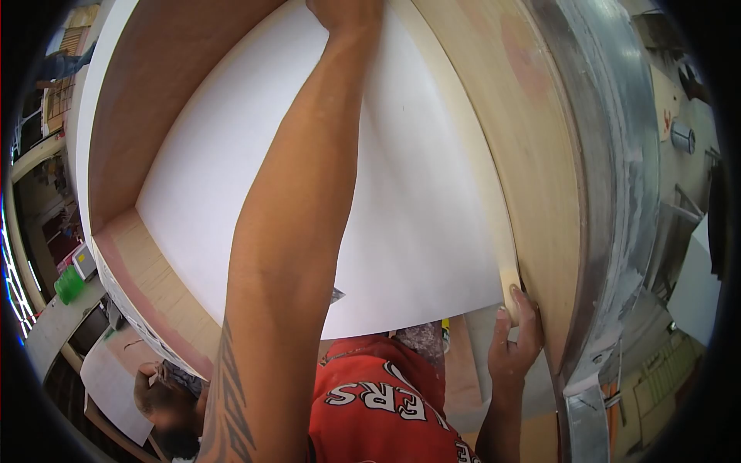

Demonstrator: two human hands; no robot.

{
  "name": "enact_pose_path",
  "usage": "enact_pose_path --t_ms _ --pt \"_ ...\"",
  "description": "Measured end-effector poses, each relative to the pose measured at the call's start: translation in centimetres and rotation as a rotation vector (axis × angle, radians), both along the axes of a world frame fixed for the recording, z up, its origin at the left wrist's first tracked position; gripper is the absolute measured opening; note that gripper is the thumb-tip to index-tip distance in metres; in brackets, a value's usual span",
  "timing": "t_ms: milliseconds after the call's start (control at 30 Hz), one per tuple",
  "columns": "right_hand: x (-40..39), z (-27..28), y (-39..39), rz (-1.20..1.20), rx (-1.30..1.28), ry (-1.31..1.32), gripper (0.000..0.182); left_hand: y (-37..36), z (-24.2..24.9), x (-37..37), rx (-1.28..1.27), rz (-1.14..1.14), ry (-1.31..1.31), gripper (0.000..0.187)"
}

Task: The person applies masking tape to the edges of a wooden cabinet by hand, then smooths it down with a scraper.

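Observation:
A long pale wooden strip (500, 239) runs along the right edge of a white sheet (417, 193), beside a curved wooden panel. My right hand (519, 332) pinches the strip's lower end between thumb and fingers. My tattooed left forearm crosses the sheet from the lower left to the top edge. At the top, my left hand (347, 11) is mostly cut off by the frame, so its fingers and anything in them are hidden. The sheet lies inside a wooden frame, with a brown side wall (147, 100) at the left. A small metallic tip (337, 295) shows beside my forearm.
A grey metal-like edge (617, 154) borders the panel at the right. Another person (166, 409) is at the lower left, near a white board (116, 386). A green container (69, 285) is at the far left, and a metal can (682, 136) at the far right.

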State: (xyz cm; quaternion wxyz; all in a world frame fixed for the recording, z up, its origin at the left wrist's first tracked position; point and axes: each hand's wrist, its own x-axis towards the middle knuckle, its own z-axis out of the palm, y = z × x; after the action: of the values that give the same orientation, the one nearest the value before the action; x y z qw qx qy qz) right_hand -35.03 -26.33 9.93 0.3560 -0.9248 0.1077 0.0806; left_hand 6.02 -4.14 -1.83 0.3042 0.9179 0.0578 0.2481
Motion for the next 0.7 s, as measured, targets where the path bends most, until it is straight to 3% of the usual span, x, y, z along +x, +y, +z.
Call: enact_pose_path --t_ms 700 --pt "0.14 -0.1 0.63 -0.023 -0.002 0.056 0.035 0.32 0.45 -0.14 -0.009 0.068 0.09 0.025"
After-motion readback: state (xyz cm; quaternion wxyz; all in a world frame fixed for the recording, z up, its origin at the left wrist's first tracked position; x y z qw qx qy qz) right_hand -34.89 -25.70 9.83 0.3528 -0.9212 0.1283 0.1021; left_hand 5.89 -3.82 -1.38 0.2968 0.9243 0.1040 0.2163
